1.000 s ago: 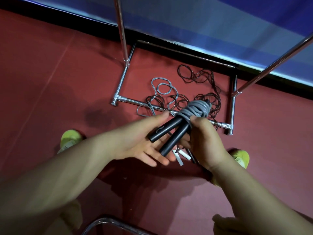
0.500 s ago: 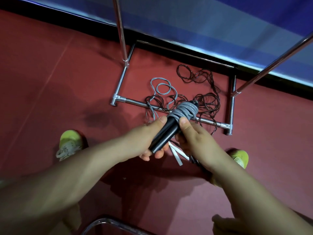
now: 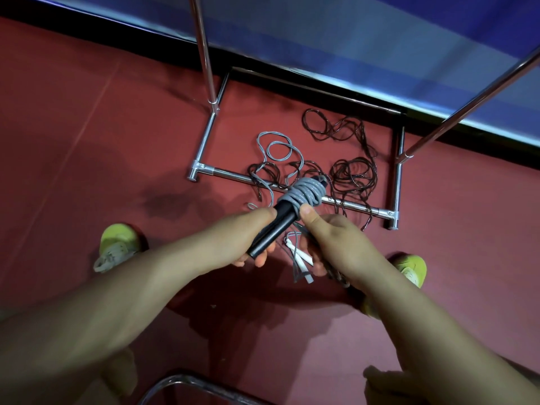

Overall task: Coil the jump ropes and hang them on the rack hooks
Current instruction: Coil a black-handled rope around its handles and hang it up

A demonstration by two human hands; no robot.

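Hands level over floor, left hand (image 3: 233, 241) and right hand (image 3: 336, 244) gripping coiled jump rope (image 3: 304, 194)

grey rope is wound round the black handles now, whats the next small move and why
Probably lift the bundle up toward the rack. The grey rope already sits in tight turns round the black handles, with the left hand and right hand both gripping it. No hooks are in view, only the rack's poles, so they likely sit higher up.

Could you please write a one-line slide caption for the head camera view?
Both hands, left and right, hold a coiled grey rope by its black handles above loose ropes on the floor.
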